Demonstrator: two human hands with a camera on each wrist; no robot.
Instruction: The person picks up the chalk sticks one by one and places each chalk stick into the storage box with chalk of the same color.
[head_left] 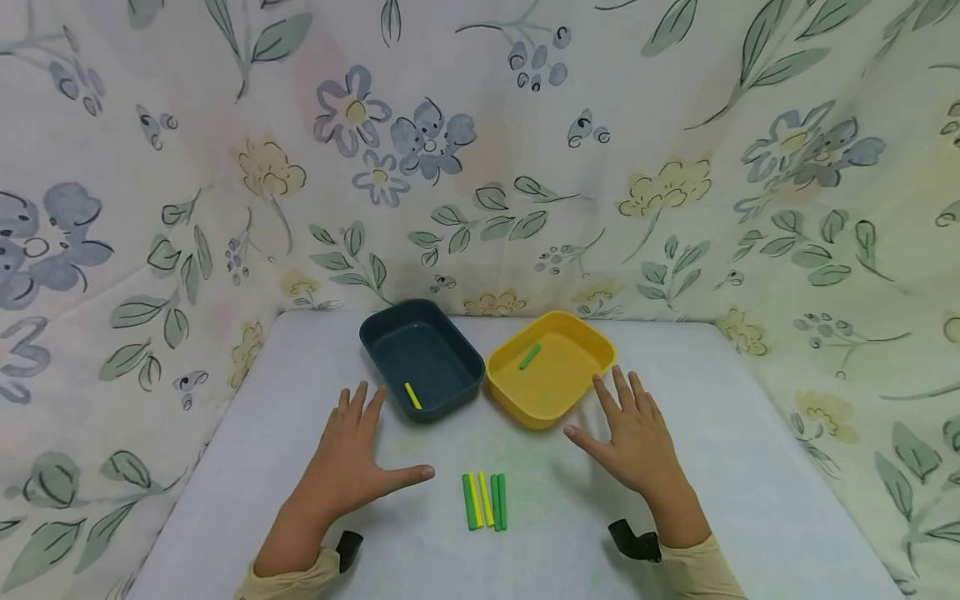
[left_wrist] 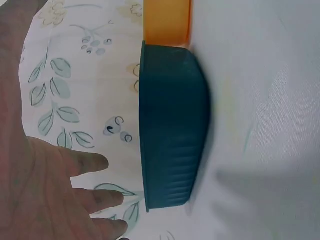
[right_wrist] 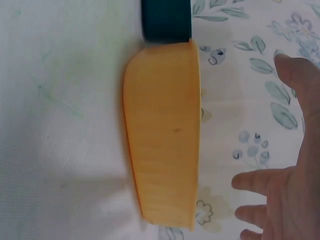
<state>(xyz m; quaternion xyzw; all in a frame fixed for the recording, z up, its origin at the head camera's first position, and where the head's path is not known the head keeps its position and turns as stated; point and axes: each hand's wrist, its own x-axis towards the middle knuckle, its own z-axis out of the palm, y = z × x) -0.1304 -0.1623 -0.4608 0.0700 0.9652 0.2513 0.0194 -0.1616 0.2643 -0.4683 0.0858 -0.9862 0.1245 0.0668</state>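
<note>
My left hand (head_left: 345, 467) is spread with straight fingers and thumb held wide, near the front left of the dark teal tray (head_left: 397, 312). Nothing is in it. On the other side my right hand (head_left: 637, 437) is likewise spread and holds nothing, its fingertips close to the right edge of the yellow tray (head_left: 517, 400). One short yellow stick (head_left: 412, 396) lies in the teal tray, a short green stick (head_left: 529, 357) in the yellow one. Between the hands, several green sticks (head_left: 502, 502) and yellow sticks (head_left: 486, 498), like chalk or crayons, lie side by side on the table.
The trays stand touching near the back of the white table (head_left: 540, 558). Behind it hangs a floral cloth (head_left: 480, 125), which also runs along both sides. Faint green and yellow smudges mark the tabletop. Each wrist has a black device (head_left: 633, 542) by the sleeve.
</note>
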